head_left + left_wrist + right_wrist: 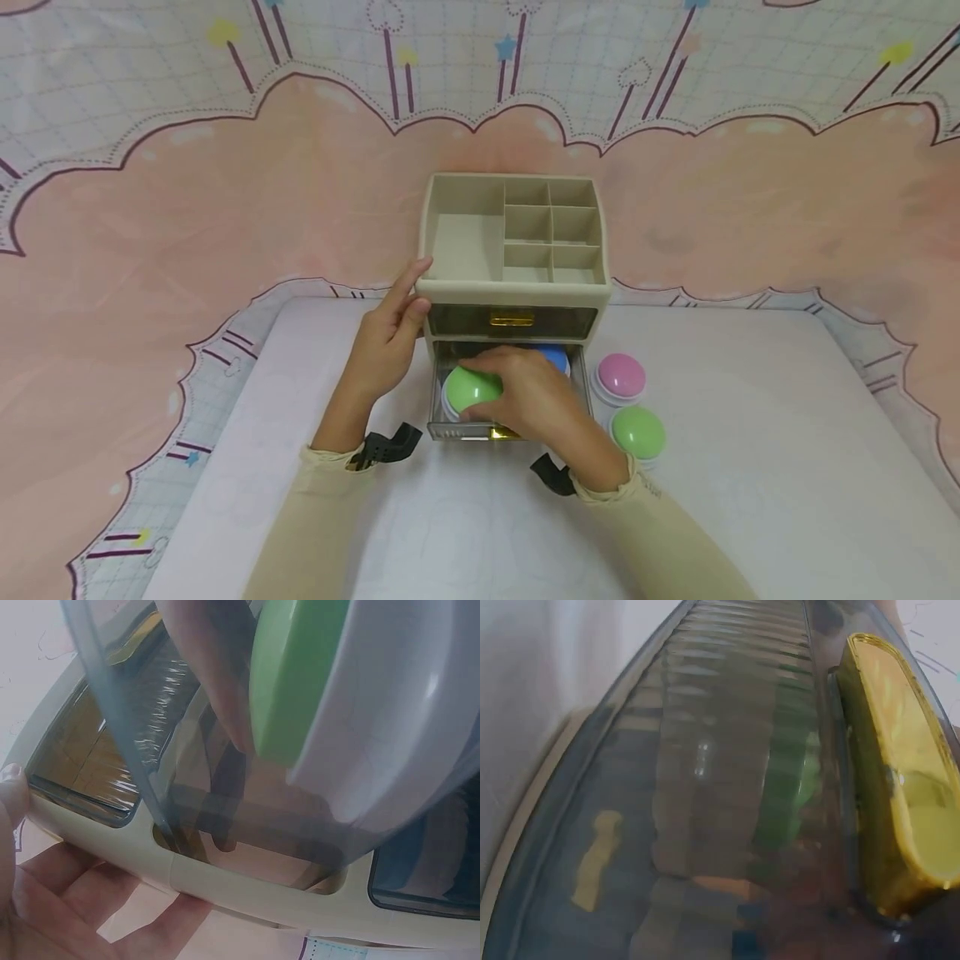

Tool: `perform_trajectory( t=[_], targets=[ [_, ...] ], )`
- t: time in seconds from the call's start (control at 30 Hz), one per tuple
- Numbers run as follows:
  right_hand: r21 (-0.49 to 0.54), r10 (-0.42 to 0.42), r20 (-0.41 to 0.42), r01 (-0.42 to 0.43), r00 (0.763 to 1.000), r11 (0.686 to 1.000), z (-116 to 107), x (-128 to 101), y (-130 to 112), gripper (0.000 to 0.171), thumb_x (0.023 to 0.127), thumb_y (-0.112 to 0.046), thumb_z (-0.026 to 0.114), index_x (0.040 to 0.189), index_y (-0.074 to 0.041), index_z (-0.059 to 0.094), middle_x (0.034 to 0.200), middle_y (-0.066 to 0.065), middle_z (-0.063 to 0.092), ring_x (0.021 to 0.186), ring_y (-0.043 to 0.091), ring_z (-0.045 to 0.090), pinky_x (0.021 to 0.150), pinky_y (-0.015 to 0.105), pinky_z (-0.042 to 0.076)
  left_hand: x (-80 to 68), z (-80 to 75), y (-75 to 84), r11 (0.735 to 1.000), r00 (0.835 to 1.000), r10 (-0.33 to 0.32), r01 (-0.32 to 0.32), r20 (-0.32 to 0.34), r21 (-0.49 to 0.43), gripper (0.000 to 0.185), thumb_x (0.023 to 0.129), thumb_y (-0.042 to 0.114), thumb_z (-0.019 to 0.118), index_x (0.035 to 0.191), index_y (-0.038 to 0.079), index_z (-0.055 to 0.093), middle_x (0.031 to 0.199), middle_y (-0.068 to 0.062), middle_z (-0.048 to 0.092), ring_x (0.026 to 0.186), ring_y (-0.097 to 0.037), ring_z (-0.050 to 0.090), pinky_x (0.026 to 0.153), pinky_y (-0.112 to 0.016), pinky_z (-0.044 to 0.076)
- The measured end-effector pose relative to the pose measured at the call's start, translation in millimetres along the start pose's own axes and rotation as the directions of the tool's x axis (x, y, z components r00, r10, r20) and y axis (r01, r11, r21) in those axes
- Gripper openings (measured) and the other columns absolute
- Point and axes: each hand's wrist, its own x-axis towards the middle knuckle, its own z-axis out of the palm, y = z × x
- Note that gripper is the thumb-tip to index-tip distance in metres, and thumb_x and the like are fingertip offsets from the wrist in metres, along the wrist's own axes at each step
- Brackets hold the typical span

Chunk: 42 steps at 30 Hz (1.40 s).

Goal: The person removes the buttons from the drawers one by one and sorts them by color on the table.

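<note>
A cream desktop drawer organizer (513, 288) stands at the back of the table, its lower see-through drawer (456, 431) pulled out. My left hand (386, 342) holds the organizer's left front edge, thumb (11, 796) at the front and fingers along the side. With thumb and fingers my right hand (534, 393) grips a green domed push button (471, 390) with a white base, in the left part of the drawer. Behind that hand, a blue domed button (553, 358) lies partly hidden in the drawer. The drawer's gold handle (896, 780) looms large in the right wrist view.
Right of the drawer, a pink domed button (622, 376) and a second green one (638, 433) rest on the white table (750, 467). The organizer's upper drawer (465, 321) is closed. Open compartments (527, 223) divide its top. A patterned cloth (187, 208) covers the background.
</note>
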Motion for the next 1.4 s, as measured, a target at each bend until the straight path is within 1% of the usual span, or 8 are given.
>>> perform_trajectory(
  t=[0.1, 0.2, 0.33, 0.6, 0.8, 1.07, 1.3, 1.4],
  targets=[
    [-0.010, 0.016, -0.002, -0.016, 1.000, 1.000, 0, 0, 0, 0.064, 0.071, -0.041, 0.095, 0.130, -0.028, 0.073, 0.125, -0.008, 0.073, 0.108, 0.014, 0.066, 0.085, 0.034, 0.053, 0.7, 1.2, -0.9, 1.000, 1.000, 0.006, -0.006, 0.003, -0.003, 0.050, 0.108, 0.024, 0.050, 0.157, 0.031, 0.040, 0.146, -0.015, 0.057, 0.117, -0.035, 0.067, 0.091, -0.052, 0.058],
    [-0.020, 0.032, -0.001, -0.032, 0.999, 0.999, 0, 1, 0, 0.064, 0.070, -0.042, 0.095, 0.129, -0.030, 0.073, 0.118, -0.009, 0.074, 0.099, 0.012, 0.065, 0.079, 0.032, 0.052, 1.0, 2.0, -2.0, 1.000, 1.000, 0.009, -0.009, -0.001, 0.006, 0.050, 0.108, 0.024, 0.050, 0.157, 0.032, 0.040, 0.142, -0.016, 0.061, 0.114, -0.035, 0.069, 0.090, -0.053, 0.058],
    [-0.043, 0.029, -0.015, -0.030, 0.999, 0.999, 0, 0, -1, 0.061, 0.074, -0.045, 0.092, 0.129, -0.029, 0.073, 0.108, -0.007, 0.075, 0.086, 0.011, 0.062, 0.070, 0.029, 0.050, 1.1, 1.9, -2.2, 1.000, 1.000, 0.012, -0.012, -0.007, 0.018, 0.050, 0.108, 0.024, 0.050, 0.157, 0.032, 0.040, 0.135, -0.017, 0.065, 0.109, -0.034, 0.070, 0.088, -0.052, 0.058],
    [-0.069, -0.033, -0.122, 0.025, 0.992, 0.997, 1, -3, -1, 0.055, 0.077, -0.045, 0.088, 0.126, -0.026, 0.074, 0.099, -0.005, 0.078, 0.072, 0.010, 0.060, 0.061, 0.026, 0.047, 1.9, 0.9, -3.1, 1.000, 1.000, 0.013, -0.013, -0.004, 0.015, 0.050, 0.108, 0.025, 0.049, 0.157, 0.033, 0.040, 0.137, -0.017, 0.064, 0.112, -0.034, 0.069, 0.089, -0.052, 0.058],
    [-0.060, -0.085, -0.246, 0.073, 0.966, 0.996, 2, -7, 1, 0.052, 0.075, -0.042, 0.088, 0.122, -0.023, 0.077, 0.102, -0.004, 0.079, 0.071, 0.010, 0.063, 0.060, 0.024, 0.048, 1.4, 1.4, -2.5, 1.000, 1.000, 0.013, -0.013, -0.011, 0.014, 0.050, 0.108, 0.024, 0.049, 0.157, 0.031, 0.040, 0.134, -0.018, 0.066, 0.108, -0.034, 0.070, 0.088, -0.052, 0.058],
    [-0.018, -0.119, -0.332, 0.120, 0.936, 0.993, -8, -16, 1, 0.052, 0.072, -0.038, 0.090, 0.119, -0.022, 0.078, 0.105, -0.004, 0.078, 0.080, 0.013, 0.069, 0.066, 0.027, 0.053, 1.0, 3.4, -3.9, 1.000, 1.000, 0.011, -0.011, 0.006, 0.013, 0.050, 0.109, 0.025, 0.048, 0.157, 0.033, 0.039, 0.137, -0.018, 0.063, 0.114, -0.036, 0.069, 0.090, -0.051, 0.058],
    [0.030, -0.158, -0.387, 0.184, 0.908, 0.983, -31, -32, 3, 0.055, 0.070, -0.035, 0.093, 0.119, -0.016, 0.078, 0.108, 0.001, 0.079, 0.085, 0.015, 0.074, 0.070, 0.029, 0.058, 0.0, 1.8, -2.7, 0.998, 1.000, 0.001, 0.000, -0.012, 0.058, 0.050, 0.108, 0.027, 0.050, 0.157, 0.034, 0.040, 0.131, -0.018, 0.067, 0.100, -0.033, 0.070, 0.085, -0.051, 0.058],
    [0.046, -0.152, -0.406, 0.186, 0.901, 0.981, -44, -41, 7, 0.056, 0.067, -0.032, 0.095, 0.118, -0.015, 0.079, 0.108, 0.003, 0.079, 0.080, 0.014, 0.072, 0.069, 0.030, 0.058, 1.1, 1.8, -3.1, 0.998, 1.000, 0.008, -0.007, -0.016, 0.069, 0.050, 0.109, 0.027, 0.049, 0.157, 0.034, 0.040, 0.121, -0.017, 0.069, 0.092, -0.030, 0.068, 0.082, -0.047, 0.057]
  ],
)
